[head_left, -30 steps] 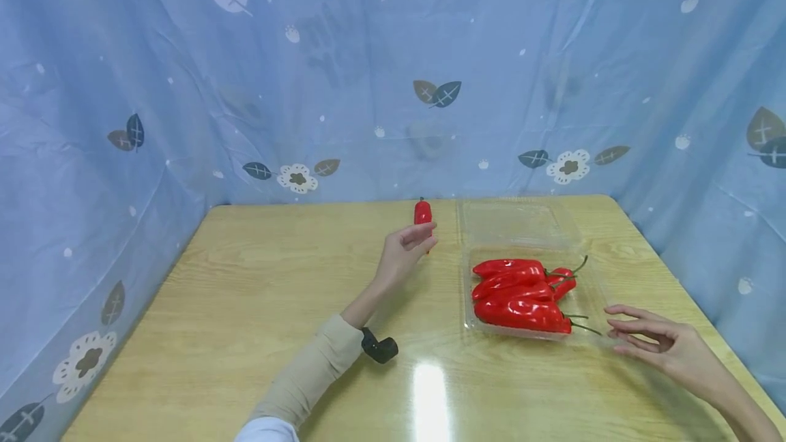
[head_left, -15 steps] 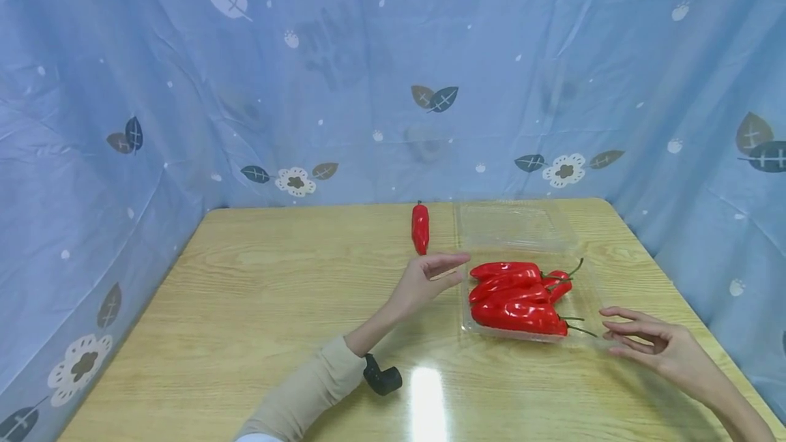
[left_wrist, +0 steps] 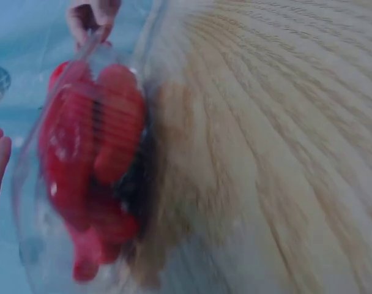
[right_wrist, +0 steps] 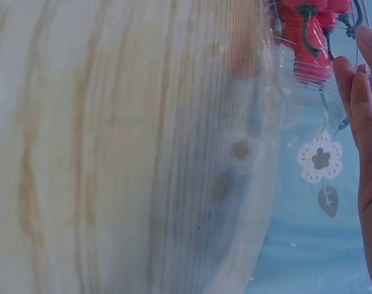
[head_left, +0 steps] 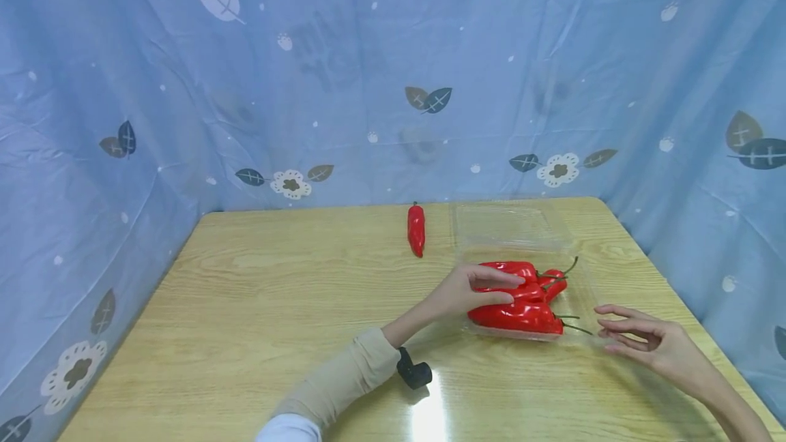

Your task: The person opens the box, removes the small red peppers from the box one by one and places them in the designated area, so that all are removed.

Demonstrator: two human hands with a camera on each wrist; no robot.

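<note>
Blue leaf-and-flower curtain is hanging around the wooden table, and from my remote seat I'm seeing one lone red pepper lying near the far edge, stem toward it, left of a clear plastic container. That box is sitting toward the table's right edge, its clear lid lying flat on the far-edge side, with several red peppers piled inside. Left hand is hovering over the pile, thumb and fingers apart, not clamping anything as far as I'm seeing; whether it's touching a pepper I'm honestly not able to tell, the left wrist feed being so blurry. Right hand is pinching the container's right rim, or so I'm reading it. I'm guessing we're at the reach-in step, right side steadying the box. Next move is calling for, imo, getting thumb and fingers around just one pepper without dragging its neighbours along.
</note>
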